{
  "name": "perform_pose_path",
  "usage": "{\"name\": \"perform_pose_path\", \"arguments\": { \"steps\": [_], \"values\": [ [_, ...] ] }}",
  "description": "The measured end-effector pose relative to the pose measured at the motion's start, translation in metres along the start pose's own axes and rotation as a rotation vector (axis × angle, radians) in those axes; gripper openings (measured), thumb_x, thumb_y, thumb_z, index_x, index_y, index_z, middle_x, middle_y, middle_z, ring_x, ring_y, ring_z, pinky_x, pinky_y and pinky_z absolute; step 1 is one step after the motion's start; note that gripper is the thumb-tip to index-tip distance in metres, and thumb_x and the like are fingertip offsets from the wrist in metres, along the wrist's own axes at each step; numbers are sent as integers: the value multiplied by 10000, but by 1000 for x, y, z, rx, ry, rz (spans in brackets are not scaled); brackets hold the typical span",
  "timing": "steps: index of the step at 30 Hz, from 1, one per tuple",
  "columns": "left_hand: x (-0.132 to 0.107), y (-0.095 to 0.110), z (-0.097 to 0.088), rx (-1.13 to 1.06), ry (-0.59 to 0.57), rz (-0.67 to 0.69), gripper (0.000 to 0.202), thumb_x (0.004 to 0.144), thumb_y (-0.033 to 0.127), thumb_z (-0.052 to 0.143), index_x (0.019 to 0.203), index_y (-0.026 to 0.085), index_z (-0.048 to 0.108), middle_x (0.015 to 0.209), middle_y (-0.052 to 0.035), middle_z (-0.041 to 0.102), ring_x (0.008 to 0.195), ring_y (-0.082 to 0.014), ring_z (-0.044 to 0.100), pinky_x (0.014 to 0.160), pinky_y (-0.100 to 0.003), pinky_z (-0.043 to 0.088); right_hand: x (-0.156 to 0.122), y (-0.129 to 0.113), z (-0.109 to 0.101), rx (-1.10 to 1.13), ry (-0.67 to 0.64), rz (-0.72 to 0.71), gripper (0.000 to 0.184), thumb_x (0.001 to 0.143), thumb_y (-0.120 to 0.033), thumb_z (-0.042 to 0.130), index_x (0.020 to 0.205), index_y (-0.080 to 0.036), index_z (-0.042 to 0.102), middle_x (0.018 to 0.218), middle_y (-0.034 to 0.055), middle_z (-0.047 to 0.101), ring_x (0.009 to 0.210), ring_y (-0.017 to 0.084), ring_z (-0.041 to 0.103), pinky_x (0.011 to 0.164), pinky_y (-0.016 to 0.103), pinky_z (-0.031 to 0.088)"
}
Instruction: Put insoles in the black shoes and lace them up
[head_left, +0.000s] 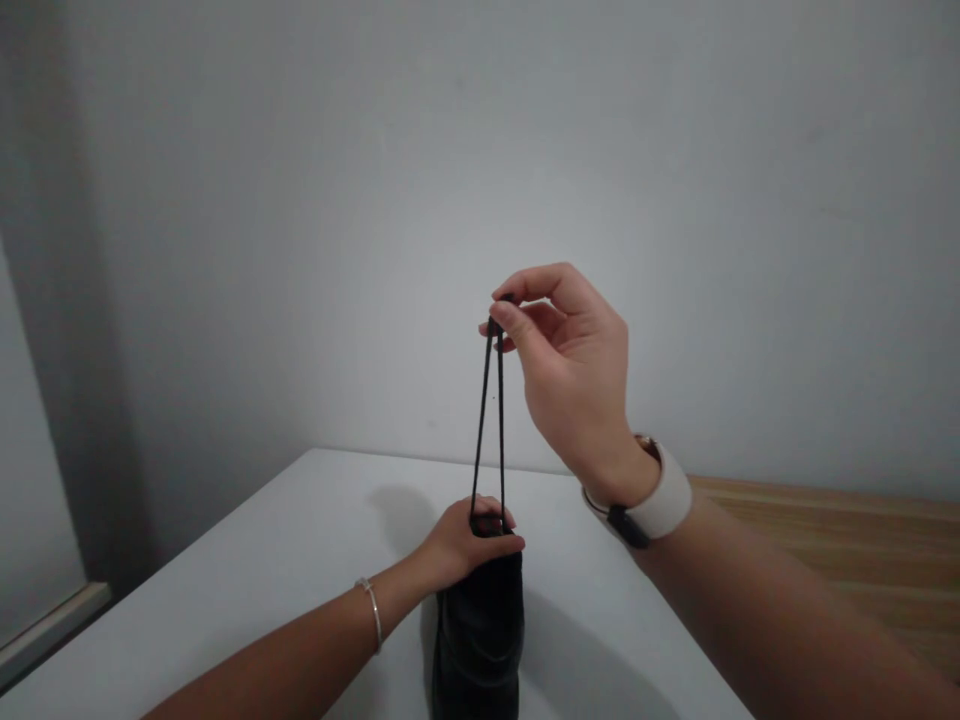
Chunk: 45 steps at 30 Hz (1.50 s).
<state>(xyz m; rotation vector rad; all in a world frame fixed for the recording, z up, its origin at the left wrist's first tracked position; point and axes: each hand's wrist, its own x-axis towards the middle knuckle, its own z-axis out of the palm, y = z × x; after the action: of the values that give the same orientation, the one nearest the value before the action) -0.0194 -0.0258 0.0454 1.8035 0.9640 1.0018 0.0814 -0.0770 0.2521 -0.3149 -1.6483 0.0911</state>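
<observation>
A black shoe (pixel 480 630) stands on the white table, its lower end cut off by the bottom of the view. My left hand (pixel 469 545) grips its far upper part, with the thumb on the near side and the fingers around the other side. Two strands of black shoelace (pixel 502 420) run up taut from between those fingers. High above, my right hand (pixel 570 350) pinches the upper ends of the lace between thumb and index finger. The strands lie close together at the top and spread slightly lower down.
The white table (pixel 315 520) reaches back to a plain grey wall (pixel 300 200). A wood-grain surface (pixel 825 545) lies to the right, beyond the table. At the far left is a pale panel with a ledge (pixel 56 630).
</observation>
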Motion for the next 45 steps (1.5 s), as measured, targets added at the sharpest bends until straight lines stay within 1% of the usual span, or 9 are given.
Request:
{"name": "perform_pose_path", "arguments": {
  "steps": [11, 15, 18, 21, 26, 31, 38, 42, 45],
  "values": [
    [-7, 3, 1, 164, 35, 90, 264, 706, 381, 753, 842, 167, 680, 865, -25, 674, 862, -185, 612, 796, -269, 476, -5, -42, 4, -48, 84, -89, 61, 905, -182, 578, 913, -234, 609, 894, -7, 628, 780, 114, 633, 718, 271, 543],
    [-4, 7, -8, 217, 106, 100, 510, 619, 412, 822, 1037, 187, 635, 1014, -46, 656, 971, -221, 597, 873, -318, 473, -6, -42, -3, -109, 42, -105, 56, 887, -179, 588, 896, -226, 618, 887, -2, 639, 786, 121, 624, 717, 277, 543],
    [-10, 38, -21, 223, 384, 215, 611, 605, 401, 842, 1100, 189, 552, 1123, -81, 608, 1029, -234, 563, 923, -357, 450, -1, -35, -16, -166, 56, -105, 32, 866, -182, 608, 864, -213, 616, 845, -5, 632, 769, 118, 614, 664, 255, 534],
    [-25, 91, -32, 219, 644, 447, 286, 805, 413, 705, 908, 197, 548, 906, -29, 596, 862, -177, 552, 819, -301, 448, 3, -24, -25, -179, 92, -49, 17, 849, -190, 621, 845, -203, 611, 803, -13, 615, 736, 110, 604, 591, 224, 511],
    [-32, 165, -35, 345, 477, 642, 186, 883, 333, 650, 956, 162, 662, 830, -11, 667, 696, -122, 580, 694, -242, 458, 0, -18, -24, -116, 116, -19, 39, 829, -180, 631, 824, -206, 601, 772, -18, 599, 689, 105, 590, 551, 223, 495],
    [-22, 192, -33, 294, 398, 624, 180, 905, 267, 600, 857, 136, 715, 727, -3, 689, 652, -119, 605, 638, -226, 452, -3, -27, -23, -88, 105, 7, 38, 829, -176, 615, 823, -211, 602, 793, -14, 604, 723, 114, 593, 597, 242, 502],
    [-11, 186, -56, -201, 217, 492, 261, 933, 343, 583, 910, 109, 695, 729, -29, 675, 738, -127, 639, 778, -262, 522, 0, 13, -47, 111, 304, 272, 57, 799, -203, 650, 822, -190, 600, 791, -18, 594, 733, 96, 587, 678, 247, 506],
    [-6, 162, -92, -521, 295, 404, 227, 939, 313, 584, 919, 99, 656, 602, 41, 487, 551, -66, 515, 556, -167, 454, -16, 46, -79, 420, 439, 502, 210, 727, -256, 736, 793, -195, 547, 789, -41, 565, 780, 102, 636, 725, 266, 543],
    [-10, 134, -125, -558, 387, 340, 278, 965, 325, 529, 930, 81, 657, 557, 90, 291, 423, -30, 266, 383, -119, 221, -40, 67, -111, 420, 498, 553, 344, 601, -272, 840, 811, -185, 581, 746, -58, 554, 596, 49, 540, 513, 165, 447]
  ]
}}
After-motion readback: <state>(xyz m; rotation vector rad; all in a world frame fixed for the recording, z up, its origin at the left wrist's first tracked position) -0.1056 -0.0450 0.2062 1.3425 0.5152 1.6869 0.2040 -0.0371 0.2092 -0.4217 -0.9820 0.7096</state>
